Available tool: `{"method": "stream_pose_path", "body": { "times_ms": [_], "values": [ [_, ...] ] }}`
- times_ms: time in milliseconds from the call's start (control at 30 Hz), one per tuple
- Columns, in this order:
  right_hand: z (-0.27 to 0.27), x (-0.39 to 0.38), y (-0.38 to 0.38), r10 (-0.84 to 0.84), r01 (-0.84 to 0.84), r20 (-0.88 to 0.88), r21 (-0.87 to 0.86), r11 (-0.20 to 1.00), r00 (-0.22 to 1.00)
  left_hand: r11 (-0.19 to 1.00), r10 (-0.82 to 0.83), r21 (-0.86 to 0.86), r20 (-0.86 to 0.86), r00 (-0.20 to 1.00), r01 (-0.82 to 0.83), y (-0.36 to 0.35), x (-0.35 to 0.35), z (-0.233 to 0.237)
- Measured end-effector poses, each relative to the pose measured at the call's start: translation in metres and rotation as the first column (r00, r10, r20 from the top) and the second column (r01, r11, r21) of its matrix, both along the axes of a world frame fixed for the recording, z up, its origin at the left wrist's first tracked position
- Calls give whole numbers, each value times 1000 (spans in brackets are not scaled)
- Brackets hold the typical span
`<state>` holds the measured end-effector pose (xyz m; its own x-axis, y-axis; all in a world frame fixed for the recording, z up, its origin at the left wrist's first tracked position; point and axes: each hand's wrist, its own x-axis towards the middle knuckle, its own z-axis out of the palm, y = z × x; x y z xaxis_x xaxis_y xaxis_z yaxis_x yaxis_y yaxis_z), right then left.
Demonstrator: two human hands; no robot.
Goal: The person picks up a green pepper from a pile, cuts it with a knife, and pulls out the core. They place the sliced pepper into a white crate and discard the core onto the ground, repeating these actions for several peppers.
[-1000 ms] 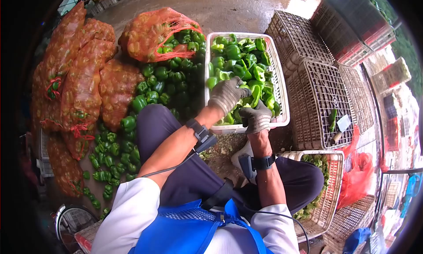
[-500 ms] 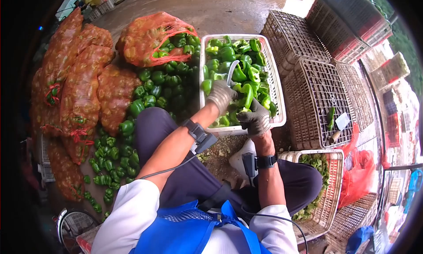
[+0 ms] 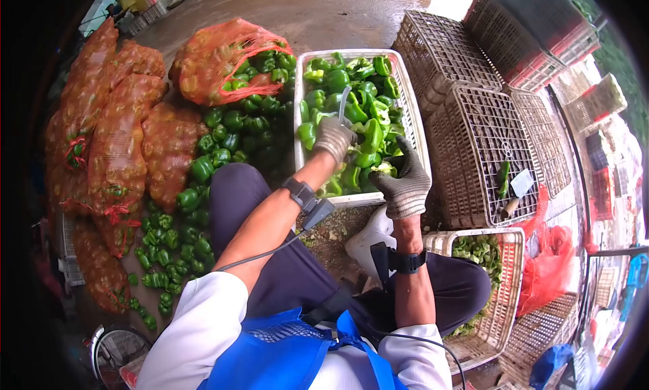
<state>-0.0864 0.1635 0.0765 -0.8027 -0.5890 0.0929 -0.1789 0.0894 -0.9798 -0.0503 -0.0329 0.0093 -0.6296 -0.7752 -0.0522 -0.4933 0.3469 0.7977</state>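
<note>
My left hand (image 3: pixel 334 140), in a grey knit glove, is closed around a knife whose curved, pale blade (image 3: pixel 344 104) points up over the crate; its handle is hidden in the fist. At the near right corner of the white crate (image 3: pixel 414 112), my right hand (image 3: pixel 407 179), gloved too, has its thumb and fingers apart. A cut pepper piece (image 3: pixel 384 169) lies just beyond that thumb. Cut and whole green peppers (image 3: pixel 336 81) fill the crate beneath both hands.
Loose green peppers (image 3: pixel 233 121) cover the floor at left, beside an open red mesh bag (image 3: pixel 203 62) and several full bags (image 3: pixel 115 129). Stacked crates (image 3: pixel 466 156) stand at right, with a wooden-handled blade (image 3: pixel 511 207) on one. A crate of green scraps (image 3: pixel 512 255) sits near my right knee.
My right hand has moved slightly right and toward me, away from the pepper it was touching, and its fingers have spread. My left hand keeps the knife over the crate.
</note>
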Motion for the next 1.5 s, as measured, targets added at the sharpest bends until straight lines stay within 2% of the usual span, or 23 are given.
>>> {"method": "stream_pose_path", "body": {
  "times_ms": [133,200,233,300,333,433,500,533,567,633,667,733,833,867,967,1000,1100,1133,1167,1200,1267,1367,1500],
  "values": [
    [-4,-8,3,95,-35,309,-195,980,946,979,135,178,-208,969,-99,4,-13,32],
    [-18,-13,6,75,-33,305,-141,989,949,915,240,387,-291,926,-116,2,-26,38],
    [-22,-16,7,66,-33,299,-115,993,952,938,126,343,-243,962,-36,2,-27,57],
    [-24,-19,9,36,-19,303,-59,998,952,954,98,297,-178,979,-42,-2,-36,72],
    [-29,-20,7,7,11,291,-59,998,957,999,13,-43,-59,998,-16,-5,-38,76],
    [-38,-25,11,-74,70,168,31,997,983,974,-93,170,-293,952,148,17,-27,86],
    [-32,-22,10,-94,90,102,43,995,990,799,-124,530,-319,940,285,45,-5,104],
    [-25,-20,10,-78,74,80,49,996,994,754,-148,588,-283,948,294,59,3,111],
    [-24,-19,8,-91,98,-58,128,987,994,706,-176,643,-246,953,296,72,12,118],
    [-23,-16,7,-79,175,-325,277,945,942,835,-336,421,-119,934,354,82,17,111],
    [-27,-12,6,-113,206,-444,167,964,889,863,-385,315,-97,918,395,81,18,107],
    [-24,-6,5,-87,219,-483,223,950,871,876,-471,99,-45,881,473,77,20,104],
    [-8,4,7,-12,128,-390,273,953,921,778,-362,494,-152,920,388,74,37,112],
    [0,7,8,32,79,-372,280,957,928,799,-385,398,-238,892,451,71,39,101],
    [-2,11,3,91,50,-427,308,950,900,734,-297,532,-306,904,421,65,52,99],
    [-6,13,0,86,65,-448,311,948,890,767,-328,461,-315,891,445,61,53,93],
    [-9,19,-4,111,51,-443,338,940,890,817,-377,343,-292,879,464,56,57,88],
    [-4,21,-7,126,43,-438,358,933,890,811,-384,400,-188,904,428,62,63,111],
    [0,23,-9,142,35,-433,377,926,890,837,-410,308,-196,891,453,62,64,110],
    [6,24,-6,154,-53,-225,397,916,962,855,-436,214,-199,878,473,60,64,106],
    [-9,22,-6,181,-143,-100,310,940,978,864,-491,-9,-237,838,504,58,63,97],
    [-19,18,-1,247,-249,37,219,944,968,840,-540,-55,-181,822,540,58,65,97],
    [-18,15,11,299,-328,229,100,939,926,835,-514,68,-258,818,546,67,67,98]
  ]
}}
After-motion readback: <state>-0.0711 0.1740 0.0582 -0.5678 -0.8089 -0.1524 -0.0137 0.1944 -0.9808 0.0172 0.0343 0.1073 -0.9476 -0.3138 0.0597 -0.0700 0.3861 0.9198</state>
